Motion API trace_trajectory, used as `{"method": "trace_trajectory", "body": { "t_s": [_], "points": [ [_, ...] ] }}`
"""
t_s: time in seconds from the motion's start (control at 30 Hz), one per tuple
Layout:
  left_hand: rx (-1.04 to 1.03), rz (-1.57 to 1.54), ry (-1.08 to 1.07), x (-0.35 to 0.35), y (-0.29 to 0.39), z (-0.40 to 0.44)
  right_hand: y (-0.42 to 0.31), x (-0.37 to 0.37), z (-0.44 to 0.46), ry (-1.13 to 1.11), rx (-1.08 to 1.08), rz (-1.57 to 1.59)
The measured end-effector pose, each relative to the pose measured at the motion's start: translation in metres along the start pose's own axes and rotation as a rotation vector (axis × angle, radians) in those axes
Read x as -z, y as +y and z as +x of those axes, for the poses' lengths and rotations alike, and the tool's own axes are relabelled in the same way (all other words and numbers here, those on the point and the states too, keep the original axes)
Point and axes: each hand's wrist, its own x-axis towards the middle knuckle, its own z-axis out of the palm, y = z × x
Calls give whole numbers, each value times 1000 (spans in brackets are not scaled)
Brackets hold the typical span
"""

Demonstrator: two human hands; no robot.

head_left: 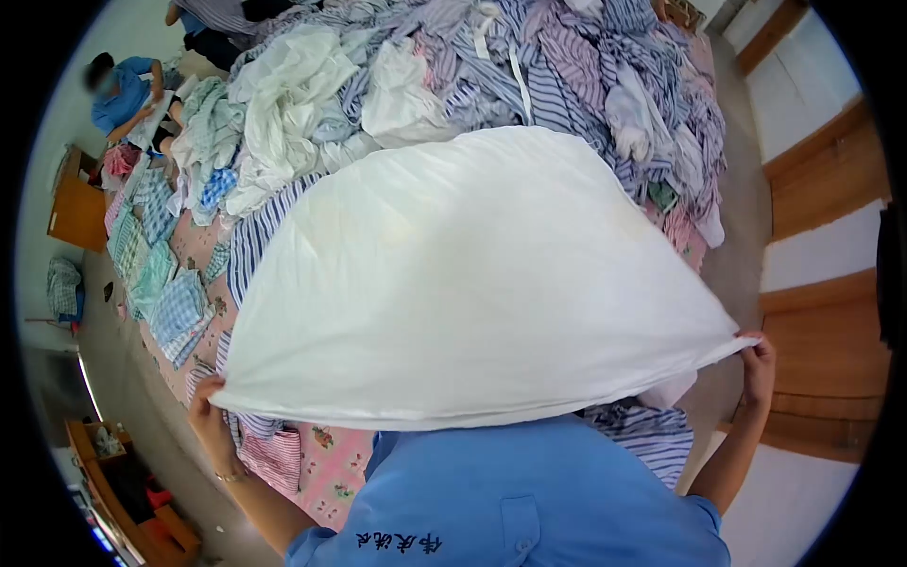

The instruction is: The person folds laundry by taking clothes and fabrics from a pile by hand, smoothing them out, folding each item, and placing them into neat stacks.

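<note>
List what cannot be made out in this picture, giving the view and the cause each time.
Head view, hidden: part of the cloth pile, behind the white sheet.
Head view, cut off: the far person, by the top edge.
Head view, too small: details of the wristband.

light-blue shirt (463, 491), dark lettering (399, 542), wristband (230, 476)

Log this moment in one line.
left hand: gripping one end | right hand: gripping other end | held: broad white cloth sheet, spread | beyond: heaped blue-and-white striped fabric
</note>
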Motion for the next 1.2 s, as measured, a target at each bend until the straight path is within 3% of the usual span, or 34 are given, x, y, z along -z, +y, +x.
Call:
{"method": "trace_trajectory", "body": {
  "t_s": [0.3,0.4,0.53,0.6,0.63,0.67,0.7,0.8,0.87,0.93,0.97,1.0,1.03,1.07,1.1,1.13,1.17,1.2],
  "points": [
    [176,-361,-56,1,-19,-19,29,12,-37,-86,-200,5],
    [126,-349,-14,12,0,-11,28,26,-42,-21,-63,74],
    [-151,-337,22,33,39,-3,1,33,-45,90,115,265],
    [-238,-896,-243,104,-8,2,-9,32,-50,98,257,482],
    [-281,-922,-188,117,-8,-3,-17,34,-55,82,329,544],
    [-328,-766,20,107,8,-12,-9,51,-65,141,316,679],
    [-341,-614,208,96,23,-22,3,85,-61,-153,422,730],
    [-338,-427,455,91,38,-36,5,122,-45,-581,578,658],
    [-317,-352,546,93,40,-38,26,134,-66,-342,436,742],
    [-264,-300,598,91,39,-26,47,127,-65,35,318,708],
    [-232,-287,611,89,38,-14,42,91,-54,292,267,630],
    [-181,-277,580,82,31,3,43,63,-36,347,212,616],
    [-116,-271,511,72,22,23,43,36,-17,401,155,604],
    [-46,-245,424,59,12,52,46,15,9,254,102,656],
    [-39,-229,192,49,-4,81,45,-9,33,216,27,636],
    [53,-117,323,13,-5,105,47,-30,58,176,-49,614],
    [149,-303,159,-8,-22,127,63,-43,84,131,-131,576],
    [208,-212,171,-50,2,131,85,-57,107,87,-216,537]
  ]
}}
